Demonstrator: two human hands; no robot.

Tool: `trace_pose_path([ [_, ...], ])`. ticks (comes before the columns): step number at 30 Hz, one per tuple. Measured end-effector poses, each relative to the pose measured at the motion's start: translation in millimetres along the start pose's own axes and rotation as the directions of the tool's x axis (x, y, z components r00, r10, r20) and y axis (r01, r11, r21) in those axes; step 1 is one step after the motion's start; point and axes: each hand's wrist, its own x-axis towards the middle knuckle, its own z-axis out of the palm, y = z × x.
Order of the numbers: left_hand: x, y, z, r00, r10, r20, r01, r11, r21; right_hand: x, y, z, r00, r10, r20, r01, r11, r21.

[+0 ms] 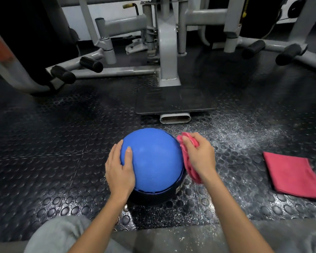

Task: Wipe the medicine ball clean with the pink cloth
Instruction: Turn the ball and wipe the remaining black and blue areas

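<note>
Currently left hand (119,168) spread on medicine ball (153,157), right hand (199,156) gripping pink cloth (189,167) against its right edge.

Quick tally: 1 round blue rubber medicine ball (153,157). Cloths x2: 1 bunched pink cloth (189,161), 1 folded pink cloth (292,175). Hands x2: left hand (119,170), right hand (199,156). 4 black foam roller pads (63,74). 1 flat black footplate (175,101).

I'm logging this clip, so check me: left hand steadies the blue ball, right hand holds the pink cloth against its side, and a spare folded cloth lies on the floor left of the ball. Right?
Not quite. The head view shows the folded cloth on the floor right of the ball, not left; the rest stands.
</note>
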Motion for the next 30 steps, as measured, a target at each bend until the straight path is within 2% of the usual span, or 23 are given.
trace_pose_path([
  [2, 1, 0, 1, 1.0, 0.004, -0.005, -0.004, 1.0, 0.013, 0, -28, -2, 0.993, -0.112, -0.029, 0.115, 0.985, 0.127],
  [4, 3, 0, 3, 1.0, 0.009, -0.009, -0.008, 1.0, 0.018, 0, -54, 5, 0.974, -0.216, 0.069, 0.202, 0.965, 0.167],
  [6, 5, 0, 3, 1.0, 0.018, -0.012, -0.018, 1.0, 0.012, -3, -65, 20, 0.921, -0.341, 0.19, 0.345, 0.939, 0.011],
  [8, 7, -1, 3, 1.0, 0.014, -0.014, -0.014, 1.0, 0.001, -3, -60, 32, 0.876, -0.419, 0.238, 0.469, 0.854, -0.224],
  [10, 8, -1, 3, 1.0, 0.01, -0.007, -0.01, 1.0, 0.001, 2, -51, 32, 0.897, -0.376, 0.232, 0.432, 0.858, -0.278],
  [14, 5, 0, 5, 1.0, 0.015, 0.004, -0.015, 1.0, 0.019, 20, -41, 22, 0.972, -0.169, 0.16, 0.194, 0.968, -0.158],
  [16, 3, 2, 7, 1.0, 0.028, 0.0, -0.028, 0.999, 0.042, 18, -45, 20, 0.986, -0.12, 0.112, 0.137, 0.979, -0.153],
  [18, 2, 3, 9, 0.999, 0.047, 0.005, -0.047, 0.996, 0.072, 0, -55, 24, 0.969, -0.216, 0.118, 0.24, 0.936, -0.257],
  [20, 2, 1, 9, 0.997, 0.073, 0.004, -0.073, 0.994, 0.084, -25, -66, 34, 0.898, -0.422, 0.128, 0.439, 0.828, -0.35],
  [22, 1, -2, 5, 0.997, 0.074, 0.008, -0.075, 0.994, 0.074, -42, -68, 41, 0.828, -0.551, 0.109, 0.547, 0.747, -0.379],
  [24, -2, -4, 1, 0.997, 0.072, 0.009, -0.072, 0.996, 0.046, -40, -65, 41, 0.834, -0.542, 0.102, 0.539, 0.763, -0.357],
  [27, -5, -8, -2, 0.996, 0.091, 0.016, -0.091, 0.995, 0.04, -25, -60, 32, 0.913, -0.382, 0.139, 0.407, 0.863, -0.299],
  [30, -7, -7, 1, 0.992, 0.125, 0.016, -0.126, 0.991, 0.052, -11, -52, 22, 0.956, -0.277, 0.097, 0.293, 0.917, -0.271],
])
